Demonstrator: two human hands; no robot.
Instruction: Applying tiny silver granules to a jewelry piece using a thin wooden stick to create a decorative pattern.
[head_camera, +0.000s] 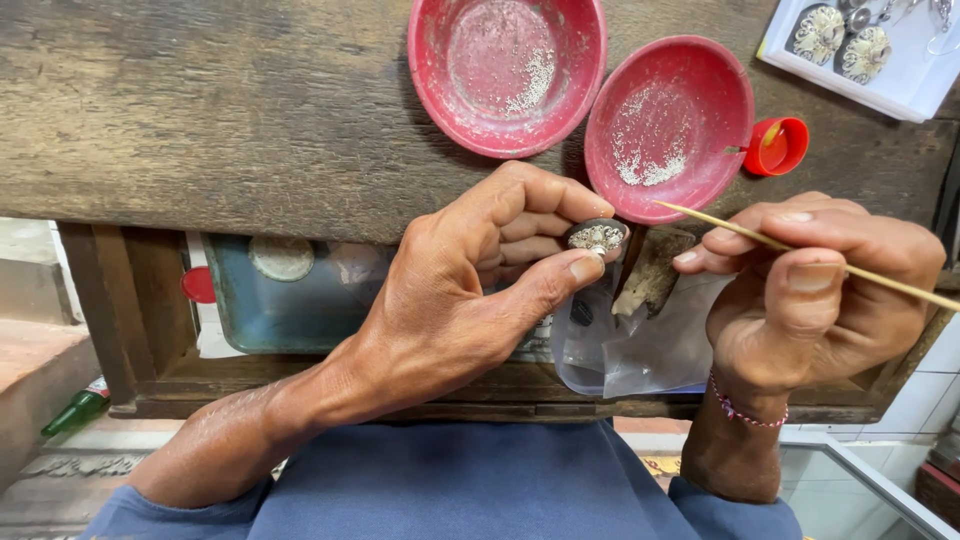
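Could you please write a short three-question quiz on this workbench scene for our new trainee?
1. True or false: the left hand pinches a small round metal piece.
2. What does the right hand hold: A a brush, B a thin wooden stick, C a hammer?
3. How many red bowls sit on the wooden bench?

Key: 1 true; 2 B; 3 two.

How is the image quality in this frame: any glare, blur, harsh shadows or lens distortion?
Head view: soft, even light and sharp focus on the left hand, the small round ornament it pinches and the right hand holding the thin stick; faint sheen inside the red bowls, no blown glare; shadow under the wooden bench; mild wide-angle bending near the edges.
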